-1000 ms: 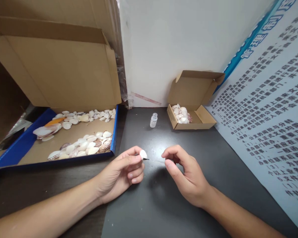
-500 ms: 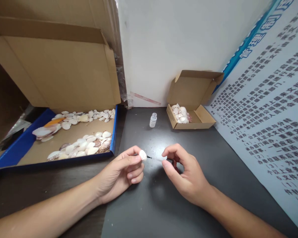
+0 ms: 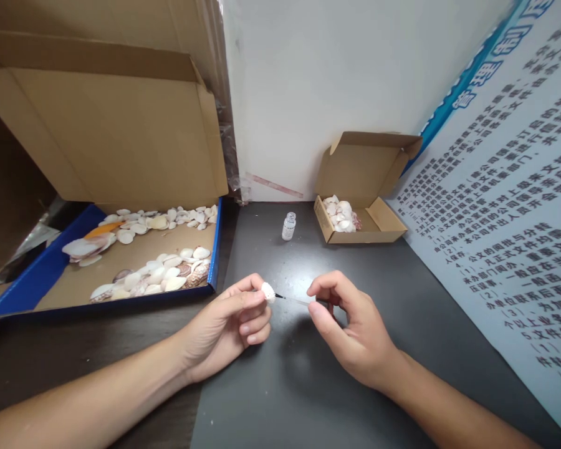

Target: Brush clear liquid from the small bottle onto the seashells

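Your left hand (image 3: 231, 321) pinches a small white shell (image 3: 268, 292) between thumb and fingertips, its rounded edge turned toward your right hand (image 3: 350, 330). That hand is curled around the dark handle of a slim brush (image 3: 298, 301); its clear stem lies nearly level, crosswise, the black tip pointing left at the shell, though contact is too fine to tell. Both are over the dark table (image 3: 262, 405), nearer you than the upright, uncapped bottle (image 3: 288, 228).

Likely an office, given the company-rules poster (image 3: 509, 206)
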`<state>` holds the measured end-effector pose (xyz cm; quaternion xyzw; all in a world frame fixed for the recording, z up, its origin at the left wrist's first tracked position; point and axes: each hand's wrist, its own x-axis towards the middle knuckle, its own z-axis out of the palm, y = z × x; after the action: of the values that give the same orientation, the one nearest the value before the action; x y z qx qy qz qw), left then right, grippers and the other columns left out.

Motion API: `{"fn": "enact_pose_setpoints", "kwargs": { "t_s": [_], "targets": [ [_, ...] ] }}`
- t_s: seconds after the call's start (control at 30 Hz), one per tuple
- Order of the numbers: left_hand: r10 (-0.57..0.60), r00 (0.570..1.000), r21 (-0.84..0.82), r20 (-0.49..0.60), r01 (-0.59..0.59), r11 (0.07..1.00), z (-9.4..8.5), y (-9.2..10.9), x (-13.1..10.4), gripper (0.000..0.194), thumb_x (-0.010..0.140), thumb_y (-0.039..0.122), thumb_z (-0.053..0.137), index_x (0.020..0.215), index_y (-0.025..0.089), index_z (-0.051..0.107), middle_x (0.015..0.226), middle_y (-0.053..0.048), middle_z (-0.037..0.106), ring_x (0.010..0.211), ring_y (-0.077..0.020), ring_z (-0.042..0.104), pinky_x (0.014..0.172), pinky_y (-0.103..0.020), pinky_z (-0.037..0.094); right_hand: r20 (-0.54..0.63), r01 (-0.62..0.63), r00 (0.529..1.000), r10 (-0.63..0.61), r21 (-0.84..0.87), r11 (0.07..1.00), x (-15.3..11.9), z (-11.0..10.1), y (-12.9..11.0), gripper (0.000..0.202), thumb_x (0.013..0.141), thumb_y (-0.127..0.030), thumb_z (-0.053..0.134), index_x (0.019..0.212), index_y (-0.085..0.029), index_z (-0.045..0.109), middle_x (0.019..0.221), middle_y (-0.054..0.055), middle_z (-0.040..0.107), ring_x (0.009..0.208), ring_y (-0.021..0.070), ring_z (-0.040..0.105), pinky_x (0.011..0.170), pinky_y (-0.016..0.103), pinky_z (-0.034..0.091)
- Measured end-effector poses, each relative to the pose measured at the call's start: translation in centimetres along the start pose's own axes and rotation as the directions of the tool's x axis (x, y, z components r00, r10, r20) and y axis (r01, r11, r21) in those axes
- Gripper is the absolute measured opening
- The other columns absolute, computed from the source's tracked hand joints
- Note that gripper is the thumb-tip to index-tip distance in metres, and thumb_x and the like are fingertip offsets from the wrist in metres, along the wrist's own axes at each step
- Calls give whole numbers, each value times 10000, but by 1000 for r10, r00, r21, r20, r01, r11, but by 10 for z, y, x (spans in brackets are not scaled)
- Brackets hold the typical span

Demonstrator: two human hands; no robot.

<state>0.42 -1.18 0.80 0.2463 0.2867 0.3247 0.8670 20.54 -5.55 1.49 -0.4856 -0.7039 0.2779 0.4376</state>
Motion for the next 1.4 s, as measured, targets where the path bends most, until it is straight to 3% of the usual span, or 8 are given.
{"fn": "enact_pose_setpoints", "kwargs": {
  "t_s": [0.13,0.27,0.47,0.6,0.8,0.97,1.13,1.4],
  "targets": [
    [-1,1000,-2,-10,1,1000,0,0,0,177,813,194,708,751,179,543,570,79,283,495,-65,228,492,-203,252,29,41,999,-42,24,999,0,-1,-1,60,915,-186,477,935,-233,509,684,-41,516,557,119,488,525,234,429],
    [3,1000,1,0,-3,1000,-1,-1,0,168,828,191,691,753,179,540,557,80,279,492,-67,225,494,-206,245,19,-23,1000,23,-29,999,0,0,-1,68,876,-187,543,912,-233,509,672,-43,512,535,118,484,477,229,401],
    [-5,1000,3,8,5,1000,-1,-1,1,170,838,192,679,748,180,535,556,79,278,498,-71,214,497,-209,238,19,56,998,-57,13,998,-1,0,1,55,900,-186,512,922,-236,519,666,-41,522,559,126,509,525,240,447],
    [-1,1000,5,19,1,1000,-1,0,2,167,836,186,673,747,177,533,568,75,295,499,-69,213,499,-214,236,-22,6,1000,-7,-29,1000,-1,0,1,86,866,-176,570,905,-233,519,676,-46,515,533,114,480,482,229,407],
    [-17,999,13,51,16,1000,-2,-1,0,129,859,185,634,776,185,536,555,78,274,500,-76,208,504,-220,224,-34,92,995,-91,24,995,-1,-3,-1,116,928,-146,447,931,-231,527,690,-43,526,564,110,493,538,228,434],
    [-28,997,46,71,24,999,-2,1,0,128,865,194,614,772,183,527,566,74,273,507,-79,208,514,-231,218,-42,9,999,-11,-45,999,0,-1,1,99,859,-170,589,903,-229,522,702,-41,513,555,114,476,488,226,403],
    [-37,996,50,78,33,998,-1,1,0,102,879,194,576,788,183,531,580,70,273,506,-81,220,520,-237,219,-14,61,998,-61,15,998,-1,-2,1,73,908,-173,506,945,-234,521,722,-37,542,573,115,501,533,228,437],
    [-45,995,33,89,43,999,-3,2,1,79,857,156,530,784,165,558,575,64,281,503,-83,229,520,-241,234,-9,3,1000,-3,9,1000,1,0,2,70,902,-190,533,947,-242,519,712,-44,518,552,114,467,485,221,392]
  ]
}}
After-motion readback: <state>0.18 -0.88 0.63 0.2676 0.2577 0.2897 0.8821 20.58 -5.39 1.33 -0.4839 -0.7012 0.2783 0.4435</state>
